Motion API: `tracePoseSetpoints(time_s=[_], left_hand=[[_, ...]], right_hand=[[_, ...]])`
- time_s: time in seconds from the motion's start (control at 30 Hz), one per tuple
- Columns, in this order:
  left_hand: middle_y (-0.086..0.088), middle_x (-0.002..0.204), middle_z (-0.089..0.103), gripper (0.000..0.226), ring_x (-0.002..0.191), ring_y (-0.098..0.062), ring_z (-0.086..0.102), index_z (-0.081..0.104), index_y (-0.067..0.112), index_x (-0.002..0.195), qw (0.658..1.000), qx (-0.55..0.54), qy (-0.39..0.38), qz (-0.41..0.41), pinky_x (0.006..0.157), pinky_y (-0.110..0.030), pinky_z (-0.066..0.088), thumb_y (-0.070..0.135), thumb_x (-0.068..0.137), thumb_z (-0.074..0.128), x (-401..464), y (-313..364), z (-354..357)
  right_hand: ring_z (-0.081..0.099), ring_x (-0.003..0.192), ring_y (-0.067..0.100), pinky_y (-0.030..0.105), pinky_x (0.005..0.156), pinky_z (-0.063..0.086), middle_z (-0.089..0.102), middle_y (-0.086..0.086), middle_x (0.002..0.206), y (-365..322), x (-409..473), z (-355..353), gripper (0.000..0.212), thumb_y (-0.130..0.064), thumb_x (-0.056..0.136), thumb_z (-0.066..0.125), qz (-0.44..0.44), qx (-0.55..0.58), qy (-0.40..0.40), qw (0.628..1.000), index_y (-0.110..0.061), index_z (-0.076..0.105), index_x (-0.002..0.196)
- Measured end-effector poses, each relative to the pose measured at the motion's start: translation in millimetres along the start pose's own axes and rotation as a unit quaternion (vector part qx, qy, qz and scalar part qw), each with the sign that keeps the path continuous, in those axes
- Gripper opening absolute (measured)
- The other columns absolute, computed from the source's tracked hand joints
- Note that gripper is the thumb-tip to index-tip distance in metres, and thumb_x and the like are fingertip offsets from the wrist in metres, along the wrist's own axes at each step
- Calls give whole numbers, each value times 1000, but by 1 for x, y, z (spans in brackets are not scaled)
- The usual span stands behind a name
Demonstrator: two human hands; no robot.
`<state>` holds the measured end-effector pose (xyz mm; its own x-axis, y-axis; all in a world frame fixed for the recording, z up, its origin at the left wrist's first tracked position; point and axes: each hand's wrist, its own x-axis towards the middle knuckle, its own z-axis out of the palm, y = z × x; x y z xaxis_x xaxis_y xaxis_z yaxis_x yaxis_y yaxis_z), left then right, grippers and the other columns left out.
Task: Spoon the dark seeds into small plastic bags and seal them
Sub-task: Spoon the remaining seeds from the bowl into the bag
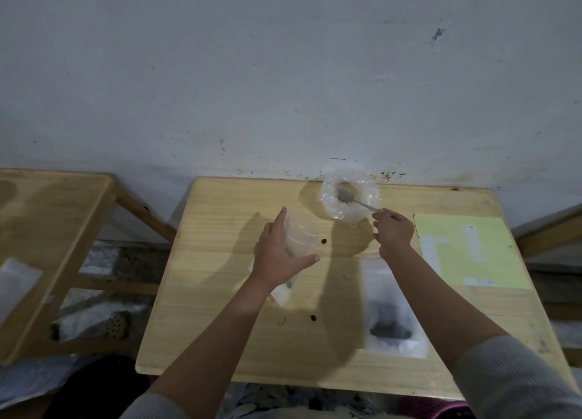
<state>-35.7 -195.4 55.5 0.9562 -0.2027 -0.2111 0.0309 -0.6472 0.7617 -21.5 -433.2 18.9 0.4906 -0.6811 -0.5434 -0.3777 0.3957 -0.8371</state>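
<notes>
Pale wood, clear plastic, dark seeds, one yellow-green sheet.

Table [220, 292] light yellowish wood with fine straight grain; wall [283, 72] off-white, dark specks and stains near its base. Spoon [349, 198] silver-grey. Open bag [333, 211] clear, milky. Filled bag [390, 308] clear with blackish seeds [389, 327] inside. Paper sheet [491, 261] pale yellow-green with whitish patches. Sleeve [516, 377] grey, ribbed. Loose seeds [323, 241] dark brown.

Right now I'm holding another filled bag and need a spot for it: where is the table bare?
Bare wood lies along the table's left side, left of the left hand, and at the near edge between the forearms. It is crowded on the right: the filled bag, the yellow sheet, and at the back the seed container with the spoon.
</notes>
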Motion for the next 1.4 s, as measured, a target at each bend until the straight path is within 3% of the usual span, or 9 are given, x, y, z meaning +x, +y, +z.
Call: tracePoseSetpoints(time_s=[0.27,0.5,0.6,0.73,0.87,1.1,1.2,1.3,1.4], left_hand=[[2,136,40,118,127,-17,38,14,32,150,1000,-2,3,3,106,-41,34,49,57,86,-2,5,2],[3,136,38,121,128,-17,38,11,33,150,1000,-10,-10,5,107,-45,35,51,56,86,-3,10,5],[2,136,37,124,129,-18,37,9,33,151,1000,-10,-17,8,107,-46,35,54,55,85,-1,13,7],[4,134,35,133,130,-19,35,5,33,151,999,-25,-30,-6,107,-50,35,66,45,79,1,19,7],[5,131,32,143,131,-19,32,2,29,151,999,-32,-33,-19,108,-47,36,77,35,70,4,24,4],[7,129,22,148,127,-11,22,-9,29,150,996,-20,-84,-8,109,-33,29,72,38,77,2,35,-3],[5,127,37,97,117,-11,40,19,26,149,988,-138,-69,-14,90,-20,40,46,74,76,1,35,-6],[2,110,62,24,100,-18,58,60,25,116,980,-196,-9,19,75,-23,48,33,93,57,5,32,-13],[0,91,69,10,86,-17,64,67,25,90,972,-233,10,36,82,-33,50,20,93,59,7,34,-17]], right_hand=[[56,64,10,26,62,46,63,7,87,2,1,-2,35,-9,85,63,5,9,-7,1000,-7,58,119],[57,92,20,37,84,49,61,11,116,3,-6,-6,53,-19,84,64,13,-10,20,1000,-10,46,133],[53,82,18,33,75,45,59,7,97,1,-22,-6,43,-18,85,63,10,-12,8,1000,-9,53,126],[60,74,15,29,68,48,65,2,84,-7,-64,-9,7,-14,87,64,-29,-48,-136,989,-12,67,94],[68,79,17,29,71,51,72,4,90,-12,-92,-14,14,-23,89,65,-57,-92,-288,952,-10,69,91],[63,67,17,30,69,52,65,7,69,-12,-102,-9,5,-8,76,76,-101,-69,-324,938,-8,71,79],[63,66,17,26,65,53,68,8,68,-13,-100,-9,3,-6,76,75,-126,-33,-280,951,-7,73,75],[64,64,15,26,65,54,70,4,67,-13,-95,-15,3,-5,77,74,-151,-26,-255,955,-4,71,77],[64,66,17,33,69,55,70,4,67,-14,-91,-20,3,-5,78,73,-171,-28,-245,954,-3,70,77]])
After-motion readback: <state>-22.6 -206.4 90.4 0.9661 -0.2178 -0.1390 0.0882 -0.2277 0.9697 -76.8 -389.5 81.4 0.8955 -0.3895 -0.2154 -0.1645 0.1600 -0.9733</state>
